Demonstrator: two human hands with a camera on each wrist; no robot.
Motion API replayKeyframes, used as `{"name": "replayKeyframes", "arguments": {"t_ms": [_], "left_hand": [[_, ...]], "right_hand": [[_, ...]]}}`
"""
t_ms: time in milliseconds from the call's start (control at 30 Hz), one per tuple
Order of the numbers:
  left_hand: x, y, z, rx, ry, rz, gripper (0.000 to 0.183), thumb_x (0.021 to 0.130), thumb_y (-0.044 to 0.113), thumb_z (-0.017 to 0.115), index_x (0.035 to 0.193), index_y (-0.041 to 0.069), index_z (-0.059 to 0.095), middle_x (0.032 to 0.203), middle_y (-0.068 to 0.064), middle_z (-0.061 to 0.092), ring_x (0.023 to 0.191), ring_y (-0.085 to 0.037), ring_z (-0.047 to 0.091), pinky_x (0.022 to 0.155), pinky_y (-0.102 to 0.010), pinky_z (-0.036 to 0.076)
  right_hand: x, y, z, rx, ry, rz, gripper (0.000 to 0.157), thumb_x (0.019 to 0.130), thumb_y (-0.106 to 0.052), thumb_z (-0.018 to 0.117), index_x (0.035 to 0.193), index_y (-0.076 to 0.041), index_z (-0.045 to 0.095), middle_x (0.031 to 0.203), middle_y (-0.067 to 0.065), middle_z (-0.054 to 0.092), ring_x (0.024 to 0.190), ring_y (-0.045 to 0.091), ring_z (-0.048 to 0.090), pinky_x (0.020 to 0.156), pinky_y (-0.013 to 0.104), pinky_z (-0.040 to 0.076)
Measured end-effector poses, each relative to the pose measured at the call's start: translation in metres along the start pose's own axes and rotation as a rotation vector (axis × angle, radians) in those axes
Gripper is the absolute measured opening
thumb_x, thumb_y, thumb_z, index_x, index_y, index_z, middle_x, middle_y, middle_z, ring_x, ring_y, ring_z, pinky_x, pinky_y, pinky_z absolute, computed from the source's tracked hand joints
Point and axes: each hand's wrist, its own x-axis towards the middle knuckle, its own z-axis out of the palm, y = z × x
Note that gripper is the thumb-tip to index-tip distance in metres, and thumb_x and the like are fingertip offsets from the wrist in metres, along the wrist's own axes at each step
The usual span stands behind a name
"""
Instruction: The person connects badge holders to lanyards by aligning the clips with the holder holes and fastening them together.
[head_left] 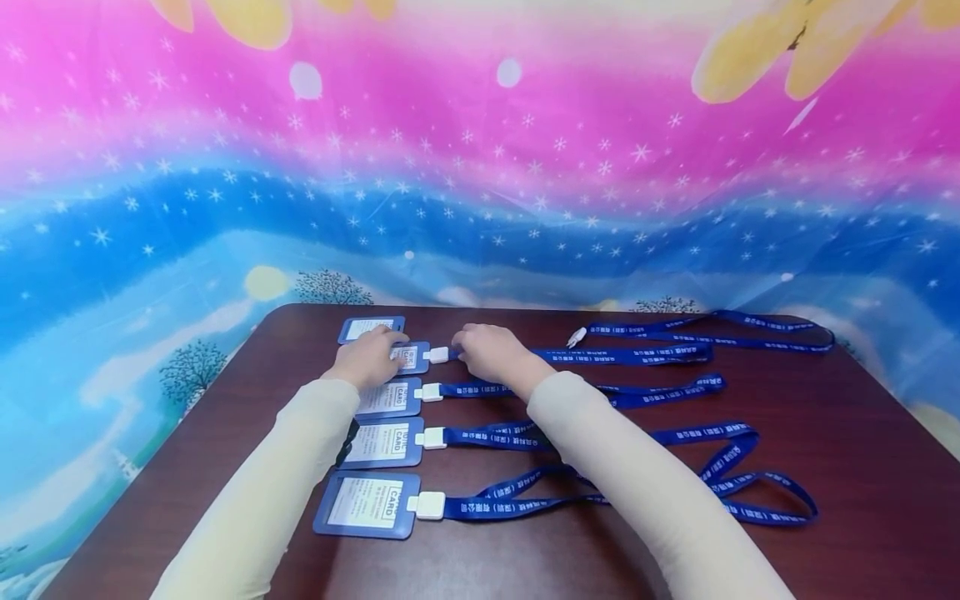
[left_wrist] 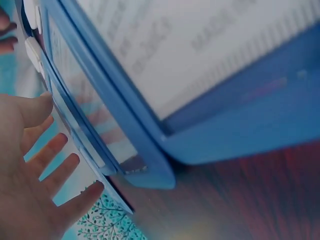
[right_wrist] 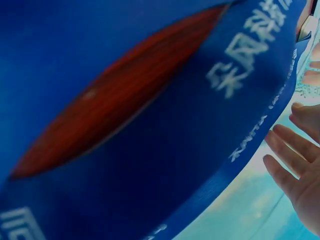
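Note:
Several blue-framed ID card holders lie in a column on the table, most joined by white clips to blue lanyards printed with white characters. My left hand [head_left: 367,358] is over the second card holder from the back [head_left: 414,357], partly covering it. Spread, straight fingers show on that hand in the left wrist view, beside the card edges. Near this holder's white clip [head_left: 438,355], my right hand [head_left: 491,354] reaches over the blue lanyard [head_left: 622,357]. Its fingers look loosely extended in the right wrist view, next to a large close strap [right_wrist: 240,130].
The farthest card holder [head_left: 372,327] lies apart from the rear lanyard [head_left: 750,327], which ends in a small pale clip [head_left: 577,337]. Nearer me lie more holders, the closest one [head_left: 367,505] with a looped lanyard [head_left: 795,500]. A patterned cloth [head_left: 480,167] hangs behind the table [head_left: 847,450].

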Motion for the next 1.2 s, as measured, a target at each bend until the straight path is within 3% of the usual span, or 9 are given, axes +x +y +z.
{"name": "replayKeyframes", "arguments": {"t_ms": [400,933,1200], "left_hand": [[-0.002,-0.007,-0.003,-0.031,0.016,-0.027,0.043,0.099,0.022,0.058,0.141,0.013,0.055,0.150,-0.018,0.044,0.139,-0.040,0.037,0.106,-0.067,0.030],[-0.003,-0.010,-0.003,-0.036,0.019,-0.024,0.042,0.100,0.023,0.058,0.141,0.014,0.055,0.150,-0.017,0.043,0.139,-0.039,0.037,0.106,-0.065,0.032],[-0.002,-0.008,-0.002,-0.035,0.022,-0.019,0.041,0.100,0.021,0.057,0.140,0.013,0.056,0.149,-0.018,0.045,0.139,-0.039,0.037,0.107,-0.065,0.031]], "right_hand": [[-0.018,0.031,-0.004,0.026,0.004,0.033,0.030,0.101,-0.019,0.059,0.129,-0.010,0.066,0.123,0.008,0.065,0.114,0.024,0.061,0.097,0.042,0.050],[-0.066,0.121,-0.024,0.004,0.038,0.154,0.030,0.099,-0.012,0.060,0.126,-0.002,0.065,0.126,0.016,0.063,0.116,0.035,0.060,0.097,0.050,0.048],[-0.082,0.144,-0.023,-0.030,0.047,0.152,0.026,0.094,-0.005,0.064,0.119,-0.003,0.070,0.119,0.016,0.066,0.108,0.035,0.061,0.087,0.049,0.053]]}}
